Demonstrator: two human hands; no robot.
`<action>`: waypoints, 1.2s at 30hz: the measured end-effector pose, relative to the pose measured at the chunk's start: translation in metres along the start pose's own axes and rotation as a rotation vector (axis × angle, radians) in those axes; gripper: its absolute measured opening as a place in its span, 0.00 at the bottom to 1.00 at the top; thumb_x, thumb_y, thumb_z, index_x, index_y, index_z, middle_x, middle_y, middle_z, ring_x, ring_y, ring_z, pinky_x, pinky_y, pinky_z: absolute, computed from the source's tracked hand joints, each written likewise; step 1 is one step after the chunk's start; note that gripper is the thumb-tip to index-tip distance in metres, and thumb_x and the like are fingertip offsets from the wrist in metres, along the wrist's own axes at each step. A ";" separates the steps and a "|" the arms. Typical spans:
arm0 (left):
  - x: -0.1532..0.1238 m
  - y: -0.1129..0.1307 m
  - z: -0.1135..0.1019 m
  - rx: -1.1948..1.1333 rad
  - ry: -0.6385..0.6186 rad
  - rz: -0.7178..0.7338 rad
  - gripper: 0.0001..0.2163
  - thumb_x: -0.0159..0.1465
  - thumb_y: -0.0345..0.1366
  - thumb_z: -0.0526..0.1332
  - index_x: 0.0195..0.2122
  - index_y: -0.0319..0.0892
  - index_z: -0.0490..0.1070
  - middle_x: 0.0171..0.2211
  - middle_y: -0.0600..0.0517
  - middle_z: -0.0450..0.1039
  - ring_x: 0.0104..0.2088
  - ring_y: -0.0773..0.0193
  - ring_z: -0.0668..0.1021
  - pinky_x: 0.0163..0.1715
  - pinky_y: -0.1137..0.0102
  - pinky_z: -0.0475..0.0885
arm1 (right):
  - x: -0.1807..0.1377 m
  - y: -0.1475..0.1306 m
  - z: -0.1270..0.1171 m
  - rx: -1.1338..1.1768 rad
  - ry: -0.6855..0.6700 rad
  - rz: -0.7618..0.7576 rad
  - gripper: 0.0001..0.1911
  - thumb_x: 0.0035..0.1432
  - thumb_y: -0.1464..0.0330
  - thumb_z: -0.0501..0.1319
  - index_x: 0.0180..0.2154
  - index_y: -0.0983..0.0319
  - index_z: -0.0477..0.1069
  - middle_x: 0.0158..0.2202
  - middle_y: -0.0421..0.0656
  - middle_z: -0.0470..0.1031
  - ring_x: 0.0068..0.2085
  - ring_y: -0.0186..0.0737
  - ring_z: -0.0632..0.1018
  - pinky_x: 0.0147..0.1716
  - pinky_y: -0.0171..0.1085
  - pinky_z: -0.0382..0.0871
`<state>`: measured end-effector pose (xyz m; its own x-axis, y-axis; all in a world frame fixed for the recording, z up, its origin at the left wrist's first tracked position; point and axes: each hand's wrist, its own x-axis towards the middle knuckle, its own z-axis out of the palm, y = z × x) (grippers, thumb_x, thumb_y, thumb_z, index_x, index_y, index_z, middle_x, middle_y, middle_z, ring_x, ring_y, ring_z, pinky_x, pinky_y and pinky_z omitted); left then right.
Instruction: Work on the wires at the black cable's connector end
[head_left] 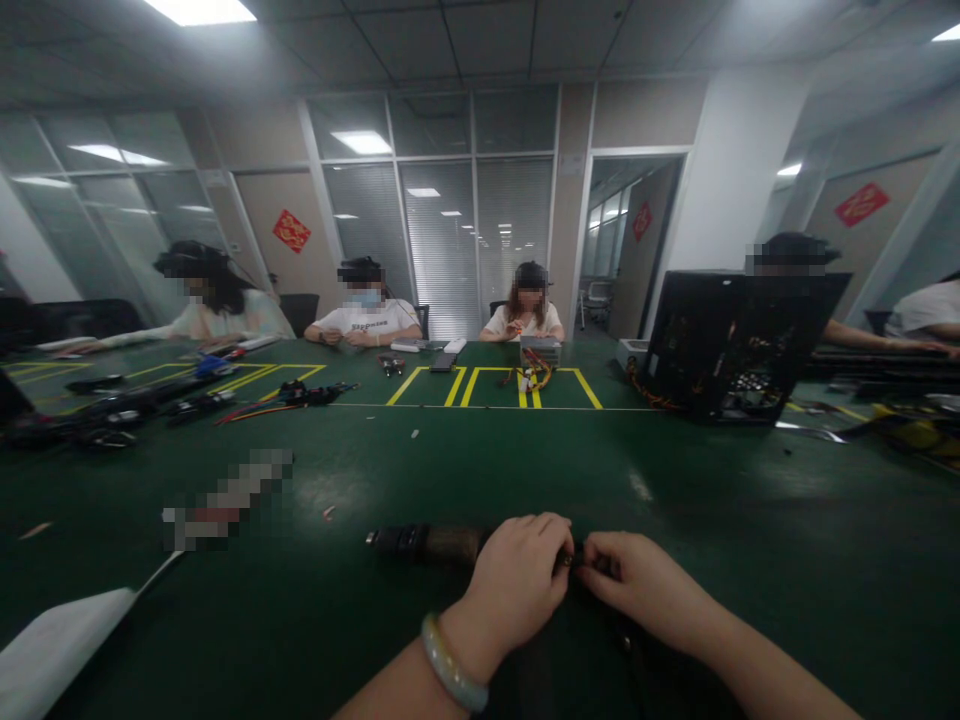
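Observation:
A dark cylindrical power tool, shaped like an electric screwdriver, lies across the green tabletop in front of me, its small metal tip pointing left. My left hand is closed around its right end, and a pale bangle circles that wrist. Close by on the right, my right hand has its thumb and fingers pinched together at the tool's tail. Whatever lies in that pinch is dark and mostly hidden by the fingers. Something thin and dark shows beneath the right hand, too dim to name.
A black computer case stands at the right. Cables and dark parts lie at the left. Across the table, a power supply with coloured wires sits before a seated person. White paper occupies the near left corner.

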<state>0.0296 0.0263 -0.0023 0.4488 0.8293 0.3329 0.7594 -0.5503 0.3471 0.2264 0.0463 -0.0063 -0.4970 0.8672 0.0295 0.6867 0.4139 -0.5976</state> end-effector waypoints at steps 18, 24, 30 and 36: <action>0.000 -0.002 0.003 0.006 0.007 0.004 0.06 0.59 0.29 0.61 0.37 0.44 0.67 0.44 0.53 0.73 0.45 0.59 0.75 0.48 0.63 0.68 | 0.000 -0.002 -0.001 -0.003 0.011 -0.001 0.08 0.61 0.66 0.59 0.30 0.60 0.71 0.26 0.37 0.75 0.28 0.35 0.73 0.25 0.32 0.56; -0.001 -0.001 0.002 0.002 0.016 -0.003 0.09 0.59 0.29 0.61 0.40 0.44 0.66 0.50 0.52 0.71 0.49 0.58 0.73 0.49 0.62 0.68 | 0.000 -0.002 -0.001 -0.005 0.012 0.006 0.08 0.60 0.66 0.59 0.30 0.60 0.71 0.26 0.37 0.75 0.28 0.36 0.74 0.26 0.32 0.57; -0.001 -0.003 0.003 -0.010 0.021 -0.003 0.08 0.59 0.29 0.61 0.39 0.44 0.66 0.51 0.53 0.71 0.49 0.59 0.73 0.50 0.62 0.67 | 0.000 -0.001 -0.001 -0.005 0.016 -0.006 0.08 0.60 0.67 0.59 0.29 0.60 0.71 0.26 0.37 0.74 0.28 0.35 0.73 0.26 0.32 0.56; -0.001 -0.002 0.002 -0.021 0.017 -0.005 0.07 0.59 0.29 0.61 0.38 0.44 0.66 0.49 0.54 0.72 0.48 0.59 0.74 0.50 0.62 0.68 | 0.001 -0.001 0.000 -0.005 0.020 -0.005 0.08 0.60 0.66 0.59 0.29 0.60 0.70 0.26 0.36 0.73 0.27 0.35 0.72 0.25 0.31 0.56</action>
<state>0.0285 0.0268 -0.0047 0.4366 0.8306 0.3456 0.7519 -0.5478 0.3668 0.2255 0.0471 -0.0056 -0.4897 0.8706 0.0479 0.6872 0.4192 -0.5933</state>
